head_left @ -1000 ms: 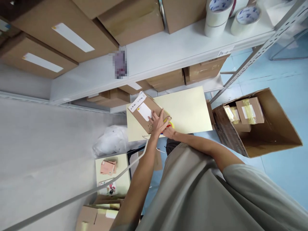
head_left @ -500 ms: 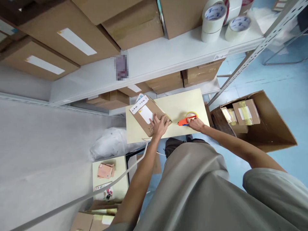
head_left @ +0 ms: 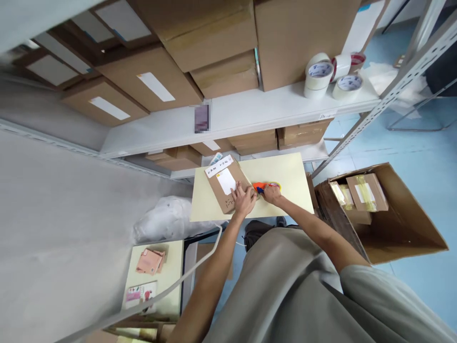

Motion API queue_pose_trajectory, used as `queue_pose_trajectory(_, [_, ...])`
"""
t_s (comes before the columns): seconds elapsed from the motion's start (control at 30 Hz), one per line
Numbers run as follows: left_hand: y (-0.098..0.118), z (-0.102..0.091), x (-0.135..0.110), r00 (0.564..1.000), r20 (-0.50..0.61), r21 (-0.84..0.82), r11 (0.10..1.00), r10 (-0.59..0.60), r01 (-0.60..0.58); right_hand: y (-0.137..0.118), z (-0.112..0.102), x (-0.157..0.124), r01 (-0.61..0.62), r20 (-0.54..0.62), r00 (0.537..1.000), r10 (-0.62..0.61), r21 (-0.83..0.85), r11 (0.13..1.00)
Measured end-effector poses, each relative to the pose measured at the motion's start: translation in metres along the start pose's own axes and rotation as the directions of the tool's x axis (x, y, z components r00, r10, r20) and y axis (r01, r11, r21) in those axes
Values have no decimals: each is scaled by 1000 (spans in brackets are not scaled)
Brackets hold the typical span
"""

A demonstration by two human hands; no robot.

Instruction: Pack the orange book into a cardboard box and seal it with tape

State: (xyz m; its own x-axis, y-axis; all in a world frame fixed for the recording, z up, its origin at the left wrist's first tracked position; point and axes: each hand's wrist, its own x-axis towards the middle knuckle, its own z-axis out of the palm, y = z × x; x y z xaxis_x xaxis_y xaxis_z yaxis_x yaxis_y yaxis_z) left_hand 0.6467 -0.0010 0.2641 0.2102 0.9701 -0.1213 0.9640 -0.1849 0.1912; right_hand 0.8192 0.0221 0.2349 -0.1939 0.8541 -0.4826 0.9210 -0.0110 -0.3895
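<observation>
A flat brown cardboard parcel (head_left: 224, 183) with white labels lies on a pale yellow table (head_left: 285, 171). My left hand (head_left: 243, 200) presses down on the parcel's near right corner, fingers spread flat. My right hand (head_left: 272, 193) grips an orange tape dispenser (head_left: 262, 186) with a yellow-rimmed roll, held right against the parcel's right edge.
White metal shelving (head_left: 250, 109) stacked with brown boxes rises behind the table; several tape rolls (head_left: 319, 71) stand on it at the right. An open carton (head_left: 400, 214) holding smaller taped boxes sits on the blue floor to the right. A white bag (head_left: 167, 219) and a small low table (head_left: 157, 271) are at the left.
My right hand swung the tape dispenser out to the right over the table, then brought it back against the parcel's edge. The left hand stayed on the parcel. The camera tilted up.
</observation>
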Motion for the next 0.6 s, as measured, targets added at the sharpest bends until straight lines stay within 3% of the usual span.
queue_pose_trajectory(0.13, [-2,-3,-5,999,-32,-10,1000,25,-25,-3,-13,-8,-44,-19,999,43,-43,998])
queue_pose_trajectory(0.27, [-1,5,-11,994,-105,-87,996,5,-14,14,-31,-34,-38,-76,997,31,-95,995])
queue_pose_trajectory(0.4, [24,12,-3,968,-200,-327,942,-148,76,33,-64,-53,-68,-162,985,66,-5,998])
queue_pose_trajectory(0.5, [56,-15,19,932,-344,-494,866,-117,-73,29,-113,-56,-76,-279,956,90,60,995])
queue_pose_trajectory(0.6, [86,-74,52,814,-580,-439,837,14,-327,7,-180,-48,-16,-442,896,35,47,999])
